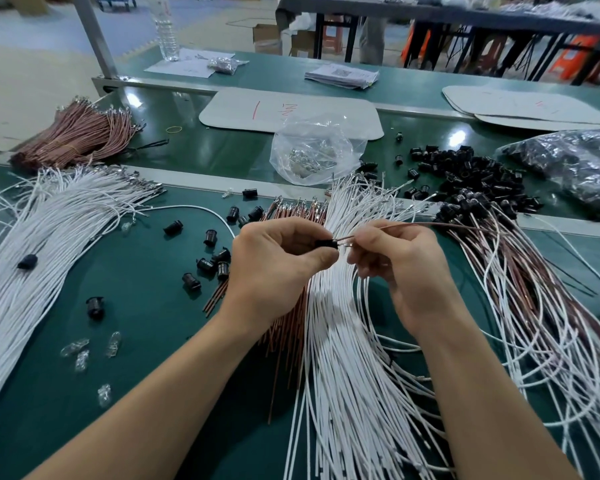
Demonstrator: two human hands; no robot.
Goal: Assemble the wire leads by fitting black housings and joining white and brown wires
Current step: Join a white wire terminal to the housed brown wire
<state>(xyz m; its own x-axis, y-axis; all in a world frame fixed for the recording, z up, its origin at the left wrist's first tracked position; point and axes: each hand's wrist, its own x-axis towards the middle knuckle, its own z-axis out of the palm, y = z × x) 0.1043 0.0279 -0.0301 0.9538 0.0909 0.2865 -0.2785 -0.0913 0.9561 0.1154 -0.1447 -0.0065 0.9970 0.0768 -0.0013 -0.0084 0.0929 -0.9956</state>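
At the centre of the frame, the left hand [274,258] pinches a black housing [325,243] between thumb and curled fingers. Touching its right end, the right hand [394,261] pinches a brown wire [447,225] that trails toward the right. Both are above the white wires [343,323] fanned on the green desk [136,323].

A green workbench [146,271] carries bundles of white wires [32,244] and brown wires [80,136]. Loose black housings [465,171] lie scattered near a clear plastic bag [316,150].
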